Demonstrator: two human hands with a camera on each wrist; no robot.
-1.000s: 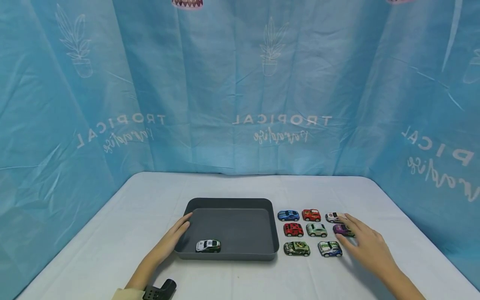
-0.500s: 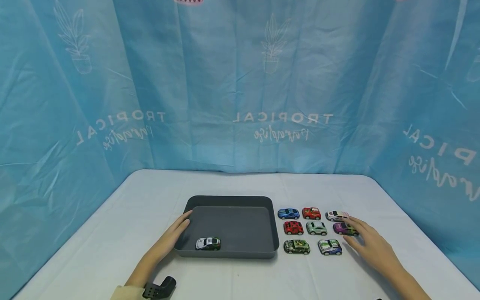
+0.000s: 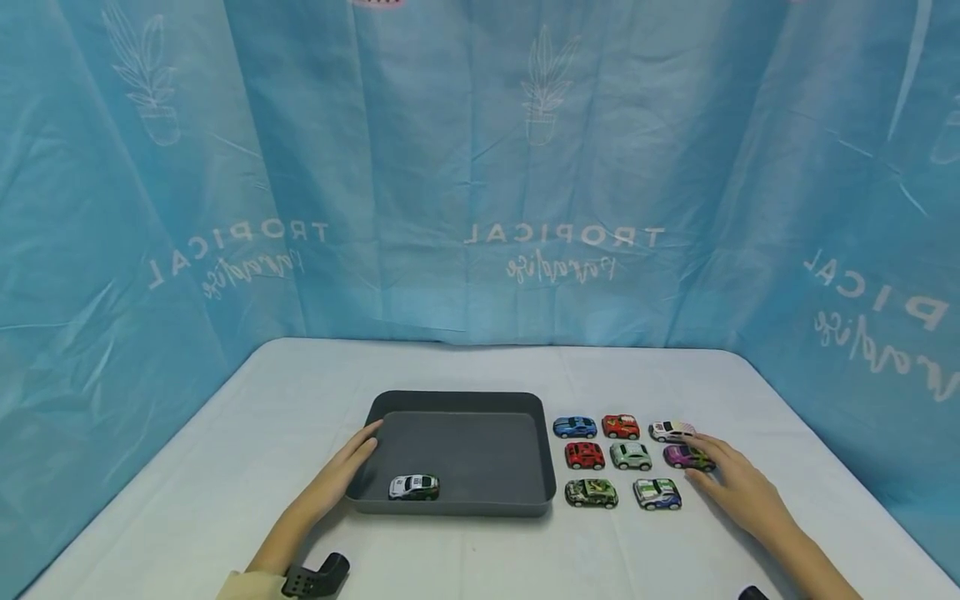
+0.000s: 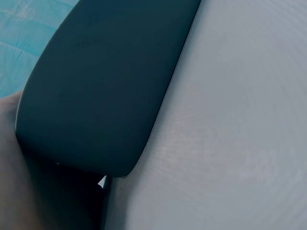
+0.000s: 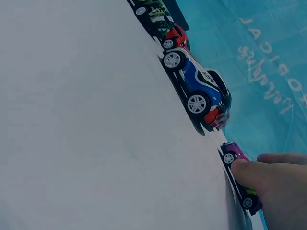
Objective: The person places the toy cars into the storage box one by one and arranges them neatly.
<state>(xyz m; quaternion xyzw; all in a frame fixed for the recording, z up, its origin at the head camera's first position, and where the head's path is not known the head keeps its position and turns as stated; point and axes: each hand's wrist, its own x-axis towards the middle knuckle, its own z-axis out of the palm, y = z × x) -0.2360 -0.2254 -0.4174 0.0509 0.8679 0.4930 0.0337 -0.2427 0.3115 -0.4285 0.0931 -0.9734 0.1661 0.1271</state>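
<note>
A dark grey tray (image 3: 465, 507) lies on the white table with a white and green toy car (image 3: 414, 487) inside, near its front left. My left hand (image 3: 337, 473) rests on the tray's left rim, fingers extended. Over to the right, several toy cars stand in loose rows. My right hand (image 3: 742, 487) pinches the purple and green toy car (image 5: 229, 154); the thumb (image 5: 245, 173) is against its near side, the fingers reach round the far side. Beyond that car is a white toy car (image 3: 670, 431), partly behind the fingertips.
Left of the purple car stand a white, blue and green car (image 3: 657, 493), a pale green car (image 3: 631, 456), a camouflage car (image 3: 591, 492), a blue car (image 3: 574, 427) and two red ones, the nearer one (image 3: 584, 455) spotted. Blue printed cloth (image 3: 562, 167) hangs around the table.
My right hand has shifted slightly right and toward me, from partly covering the white and purple cars to thumb and fingers on the purple car. My left hand has stayed on the tray.
</note>
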